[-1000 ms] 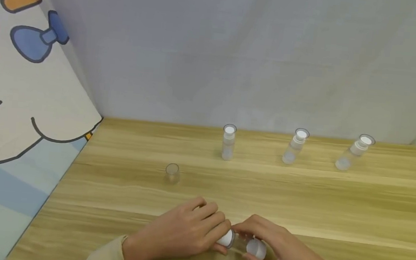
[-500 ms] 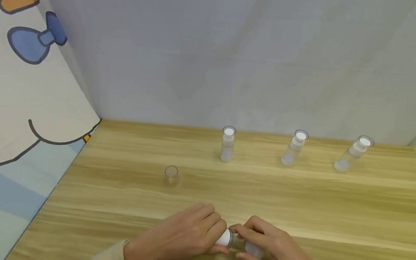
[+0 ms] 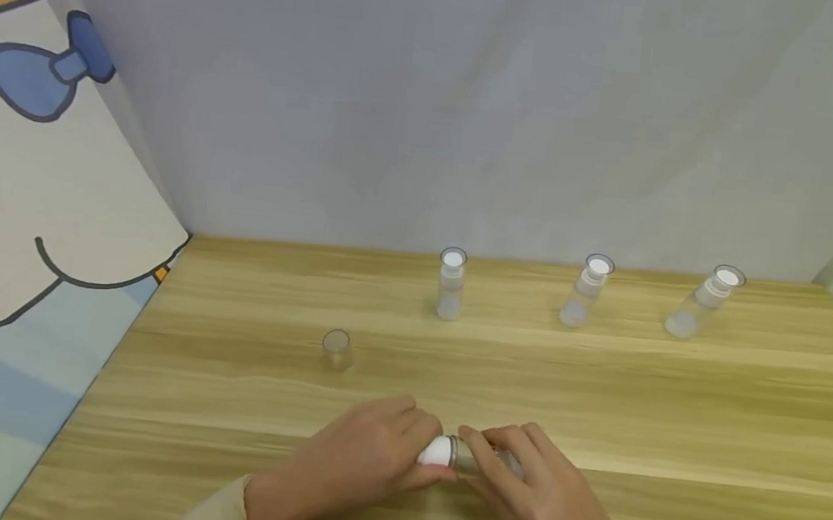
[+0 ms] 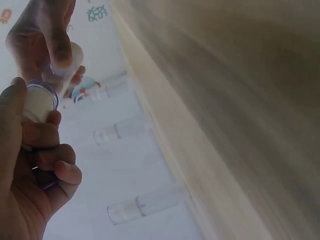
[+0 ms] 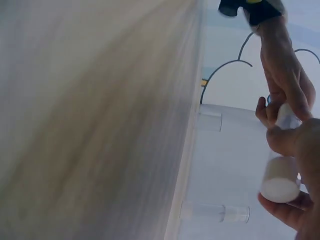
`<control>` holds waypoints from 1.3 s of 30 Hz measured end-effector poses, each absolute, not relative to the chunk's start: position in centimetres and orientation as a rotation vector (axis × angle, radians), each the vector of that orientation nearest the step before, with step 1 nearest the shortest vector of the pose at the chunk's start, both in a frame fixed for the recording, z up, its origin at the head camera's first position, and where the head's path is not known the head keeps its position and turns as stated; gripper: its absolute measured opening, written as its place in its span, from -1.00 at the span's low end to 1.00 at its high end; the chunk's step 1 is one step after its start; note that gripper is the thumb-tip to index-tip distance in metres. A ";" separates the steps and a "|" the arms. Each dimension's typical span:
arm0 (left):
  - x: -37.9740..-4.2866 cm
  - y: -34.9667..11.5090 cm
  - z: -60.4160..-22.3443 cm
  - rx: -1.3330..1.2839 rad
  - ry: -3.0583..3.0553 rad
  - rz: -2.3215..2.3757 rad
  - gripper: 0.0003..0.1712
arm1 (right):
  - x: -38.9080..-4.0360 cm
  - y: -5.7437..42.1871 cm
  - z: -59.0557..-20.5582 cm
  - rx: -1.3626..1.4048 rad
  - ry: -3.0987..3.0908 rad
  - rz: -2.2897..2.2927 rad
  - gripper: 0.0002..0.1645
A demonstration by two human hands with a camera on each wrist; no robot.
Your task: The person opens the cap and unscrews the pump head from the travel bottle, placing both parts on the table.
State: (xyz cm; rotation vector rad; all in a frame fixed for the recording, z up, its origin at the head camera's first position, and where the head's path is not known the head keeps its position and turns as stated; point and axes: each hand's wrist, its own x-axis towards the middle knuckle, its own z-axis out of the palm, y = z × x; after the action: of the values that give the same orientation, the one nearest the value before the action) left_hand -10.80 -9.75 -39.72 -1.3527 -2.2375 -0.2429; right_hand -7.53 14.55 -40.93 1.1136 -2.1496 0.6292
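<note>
Between my two hands lies a small bottle with a white top and a clear body, held sideways near the table's front. My left hand grips the white top with fingers and thumb. From the other side, my right hand holds the clear body, its fingers hiding part of it. The right wrist view shows the bottle's whitish base between the right thumb and fingers. Beyond the left hand, a small clear cap stands on the table.
Along the back of the wooden table stand three similar capped bottles: a left one, a middle one and a right one. A pale curtain hangs behind them, and a cartoon-printed cloth at the left.
Both hands have moved slightly up in view with the bottle, which lies more level. The right fingers have shifted further over its clear body. The head view has shifted a little.
</note>
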 end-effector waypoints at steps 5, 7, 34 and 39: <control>-10.9 -9.6 -38.9 -1.281 -2.257 -0.308 -0.33 | -8.1 14.3 -39.6 1.097 -1.924 0.366 -0.61; -10.8 -9.6 -38.6 -1.259 -2.302 -0.352 -0.32 | -8.3 14.4 -39.2 1.104 -1.871 0.317 -0.63; -12.1 -10.2 -37.0 -1.680 -1.530 -0.078 -0.78 | -7.7 17.1 -39.8 1.295 -2.436 1.542 -0.48; -12.1 -10.6 -37.2 -1.635 -1.554 -0.055 -0.71 | -7.5 17.1 -39.7 1.294 -2.451 1.543 -0.45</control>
State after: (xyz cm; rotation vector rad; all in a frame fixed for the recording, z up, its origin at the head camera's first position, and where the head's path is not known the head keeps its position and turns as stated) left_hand -12.06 -10.61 -37.16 -1.6354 -1.5539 -0.0551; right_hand -7.50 17.13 -39.73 1.2944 -2.4507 1.5430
